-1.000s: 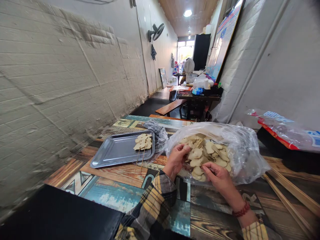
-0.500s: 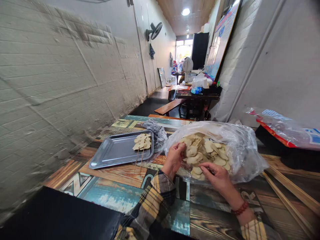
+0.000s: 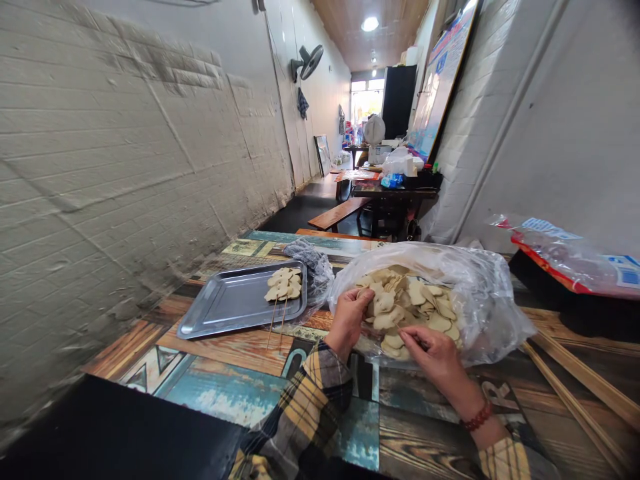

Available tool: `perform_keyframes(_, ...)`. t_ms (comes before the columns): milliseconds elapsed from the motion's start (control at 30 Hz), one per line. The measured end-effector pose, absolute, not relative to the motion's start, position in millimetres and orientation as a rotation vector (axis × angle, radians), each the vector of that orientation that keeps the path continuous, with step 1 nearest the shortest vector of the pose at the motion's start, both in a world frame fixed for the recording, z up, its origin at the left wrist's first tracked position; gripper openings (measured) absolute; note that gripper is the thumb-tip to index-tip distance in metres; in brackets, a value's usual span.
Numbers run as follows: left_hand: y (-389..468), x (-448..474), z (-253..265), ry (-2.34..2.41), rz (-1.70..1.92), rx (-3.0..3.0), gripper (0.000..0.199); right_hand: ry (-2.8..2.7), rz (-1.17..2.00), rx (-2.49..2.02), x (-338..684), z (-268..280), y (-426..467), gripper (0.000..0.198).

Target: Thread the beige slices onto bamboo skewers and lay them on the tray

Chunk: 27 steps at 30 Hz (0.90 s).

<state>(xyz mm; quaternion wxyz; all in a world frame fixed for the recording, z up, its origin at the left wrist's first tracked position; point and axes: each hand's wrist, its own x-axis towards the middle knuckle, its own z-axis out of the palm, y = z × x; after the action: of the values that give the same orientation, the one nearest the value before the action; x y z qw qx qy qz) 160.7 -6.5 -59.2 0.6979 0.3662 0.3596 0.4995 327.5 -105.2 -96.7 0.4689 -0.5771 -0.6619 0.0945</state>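
Since the earlier frames our left hand [image 3: 350, 315] has slid slightly further into the mouth of the clear plastic bag [image 3: 480, 300], its fingers now curled over the pale flat slices [image 3: 410, 303] at the left side of the pile, while our right hand [image 3: 433, 350] has stayed at the near edge of the bag. Nothing else on the table has shifted.

From the head camera we see both hands at the bag, which lies open near the middle of the patterned wooden table [image 3: 235, 347], closer to its right side. Our left hand is half closed, fingertips pressing on a slice, though we cannot tell whether it truly pinches one. Our right hand has thumb and forefinger drawn together at the near rim of the pile; what sits between them is too small to make out. A red bead bracelet [image 3: 475, 419] circles the right wrist, and plaid sleeves [image 3: 305, 413] cover both forearms.

Toward the table's left edge lies a metal tray [image 3: 225, 307]; at its far right corner rest skewered slices [image 3: 283, 285], their sticks jutting over the near rim. A crumpled grey bag [image 3: 313, 257] sits just beyond the tray. Long bamboo sticks [image 3: 580, 387] lie along the table's right edge, beside a red-printed packet [image 3: 565, 257].
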Motion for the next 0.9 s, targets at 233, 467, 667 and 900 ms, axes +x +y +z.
perform_keyframes(233, -8.6, 162.5, -57.4, 0.778, 1.112, 0.788, 0.05, -1.62, 0.242, -1.418, 326.3, -95.7, -105.2, 0.038)
perform_keyframes(467, -12.6, 162.9, -51.8, 0.629, 1.049, 0.698, 0.049, -1.531, 0.334, -1.433, 324.0, -87.3, -105.3, 0.039)
perform_keyframes(667, -21.0, 167.5, -56.8, 0.535, 0.876, 0.654, 0.038, -1.469, 0.388, -1.442, 320.8, -81.6, -103.7, 0.04)
perform_keyframes(900, -23.9, 175.8, -61.7, 0.566, 0.923, 0.615, 0.039, -1.426, 0.51, -1.436, 316.1, -79.4, -102.6, 0.035)
